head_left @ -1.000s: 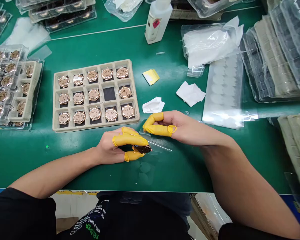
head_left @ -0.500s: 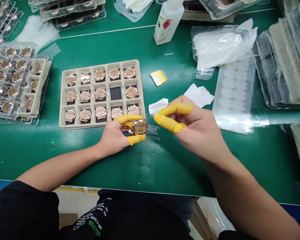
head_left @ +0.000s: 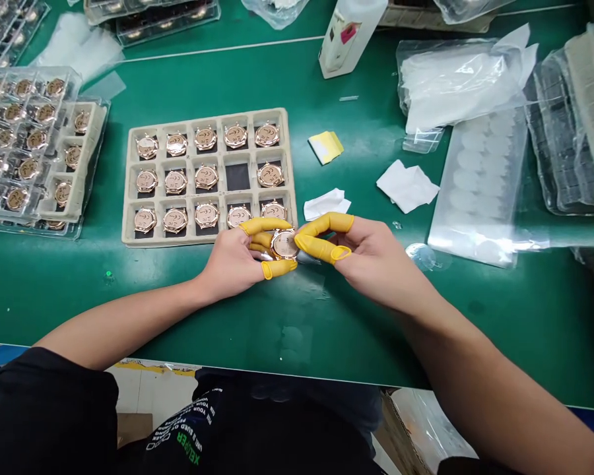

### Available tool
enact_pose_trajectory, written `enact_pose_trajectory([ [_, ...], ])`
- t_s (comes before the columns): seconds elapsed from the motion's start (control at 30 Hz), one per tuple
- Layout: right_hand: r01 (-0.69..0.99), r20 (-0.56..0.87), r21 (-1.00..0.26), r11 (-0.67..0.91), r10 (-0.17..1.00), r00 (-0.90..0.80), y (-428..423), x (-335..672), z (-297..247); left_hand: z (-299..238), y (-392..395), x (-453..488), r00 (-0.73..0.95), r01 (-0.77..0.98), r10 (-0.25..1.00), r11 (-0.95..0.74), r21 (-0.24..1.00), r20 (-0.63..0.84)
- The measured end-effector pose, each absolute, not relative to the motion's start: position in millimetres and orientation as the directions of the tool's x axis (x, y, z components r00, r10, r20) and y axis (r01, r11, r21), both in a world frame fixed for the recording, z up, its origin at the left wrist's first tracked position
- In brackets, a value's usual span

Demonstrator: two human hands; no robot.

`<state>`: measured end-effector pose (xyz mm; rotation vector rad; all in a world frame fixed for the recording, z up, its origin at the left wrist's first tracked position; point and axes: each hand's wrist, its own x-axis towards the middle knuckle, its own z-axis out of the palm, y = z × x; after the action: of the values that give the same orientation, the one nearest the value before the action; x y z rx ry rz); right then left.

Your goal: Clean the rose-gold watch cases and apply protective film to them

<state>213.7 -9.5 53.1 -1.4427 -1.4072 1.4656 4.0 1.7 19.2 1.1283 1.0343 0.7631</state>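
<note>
My left hand [head_left: 232,260], in yellow finger cots, grips a rose-gold watch case [head_left: 284,244] by its edges, engraved back facing up. Against the right edge of that case, the thumb and forefinger of my right hand [head_left: 369,257], also in yellow cots, are pinched together. Whatever lies between those fingertips is too small to make out. A shiny greyish strip [head_left: 307,258] shows beneath the case; I cannot tell what it is. Just behind my hands lies a beige compartment tray [head_left: 210,243] of similar watch cases, with one compartment in its middle row bare.
Stacked trays of watch cases [head_left: 92,158] stand at left. To the right are white wipes [head_left: 406,186], a yellow-and-white packet [head_left: 325,146], a sheet of round clear films [head_left: 480,191], a bag of wipes [head_left: 455,79] and clear trays [head_left: 569,132]. A white bottle [head_left: 349,39] stands behind.
My right hand has come left and down, so its pinched fingertips now meet the watch case. The left hand still holds the case. The whole view has shifted slightly.
</note>
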Motion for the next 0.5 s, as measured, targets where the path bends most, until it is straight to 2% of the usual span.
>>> enact_pose_trajectory([
  [0.5,0.259,-0.246,-0.946,-0.197,0.954,-0.173,-12.3,208.8,51.7,17.1,-0.1,3.9,0.357,0.041,0.898,0.261,0.965,-0.258],
])
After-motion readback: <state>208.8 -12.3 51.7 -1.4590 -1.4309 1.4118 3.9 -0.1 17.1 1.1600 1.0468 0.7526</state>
